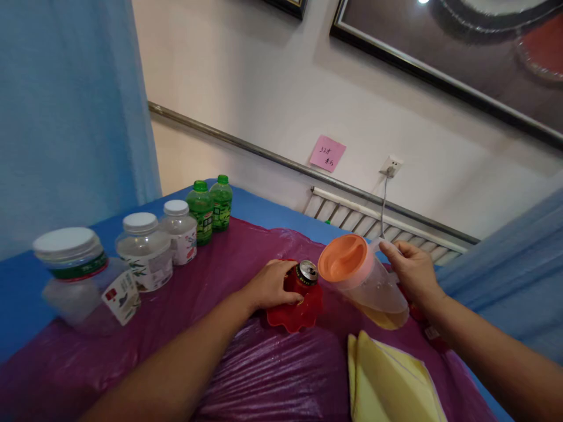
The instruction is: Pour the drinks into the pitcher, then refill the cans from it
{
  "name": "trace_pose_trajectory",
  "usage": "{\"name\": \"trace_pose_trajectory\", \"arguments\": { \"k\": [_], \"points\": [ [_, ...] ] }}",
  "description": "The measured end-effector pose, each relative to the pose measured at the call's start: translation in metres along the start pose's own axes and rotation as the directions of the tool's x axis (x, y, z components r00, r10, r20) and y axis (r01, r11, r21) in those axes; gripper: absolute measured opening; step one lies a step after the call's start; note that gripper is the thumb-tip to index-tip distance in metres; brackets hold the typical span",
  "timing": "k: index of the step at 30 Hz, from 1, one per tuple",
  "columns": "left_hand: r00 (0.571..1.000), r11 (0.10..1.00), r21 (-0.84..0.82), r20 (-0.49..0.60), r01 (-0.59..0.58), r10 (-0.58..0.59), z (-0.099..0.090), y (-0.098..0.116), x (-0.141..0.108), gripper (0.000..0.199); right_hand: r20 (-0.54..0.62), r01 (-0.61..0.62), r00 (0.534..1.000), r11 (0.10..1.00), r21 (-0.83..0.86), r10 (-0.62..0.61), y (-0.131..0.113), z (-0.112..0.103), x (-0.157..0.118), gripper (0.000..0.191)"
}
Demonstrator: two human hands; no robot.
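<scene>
My left hand (272, 285) is wrapped round a drink can (308, 273) with an opened top. The can stands in a red scalloped dish (292, 319), whose far side is mostly hidden. By its handle, my right hand (411, 266) grips a clear plastic pitcher (376, 293) with an orange lid (345, 258). The pitcher is tilted, its lid end leaning toward the can but apart from it. Some yellowish liquid (387, 317) lies in its lower end. No stream shows between pitcher and can.
A folded yellow cloth (391, 381) lies on the purple plastic sheet (272, 363). Several clear jars with white lids (145, 252) and two green bottles (200, 214) line the left. Red objects (433, 334) sit partly hidden by my right arm. A radiator (343, 214) stands behind.
</scene>
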State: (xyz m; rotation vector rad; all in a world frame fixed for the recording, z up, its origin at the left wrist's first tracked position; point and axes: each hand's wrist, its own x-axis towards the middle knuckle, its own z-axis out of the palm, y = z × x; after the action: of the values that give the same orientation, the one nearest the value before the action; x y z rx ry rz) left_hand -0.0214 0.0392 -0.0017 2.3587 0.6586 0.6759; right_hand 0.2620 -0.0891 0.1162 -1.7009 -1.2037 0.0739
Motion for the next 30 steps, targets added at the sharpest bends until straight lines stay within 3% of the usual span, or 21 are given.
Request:
{"name": "trace_pose_trajectory", "arguments": {
  "k": [30],
  "points": [
    [1.0, 1.0, 0.022, 0.003, -0.011, 0.011, 0.0008, -0.0001, -0.001, 0.065, -0.003, 0.015, 1.0, 1.0, -0.003, -0.015, -0.004, -0.0017, -0.0033, 0.059]
  ]
}}
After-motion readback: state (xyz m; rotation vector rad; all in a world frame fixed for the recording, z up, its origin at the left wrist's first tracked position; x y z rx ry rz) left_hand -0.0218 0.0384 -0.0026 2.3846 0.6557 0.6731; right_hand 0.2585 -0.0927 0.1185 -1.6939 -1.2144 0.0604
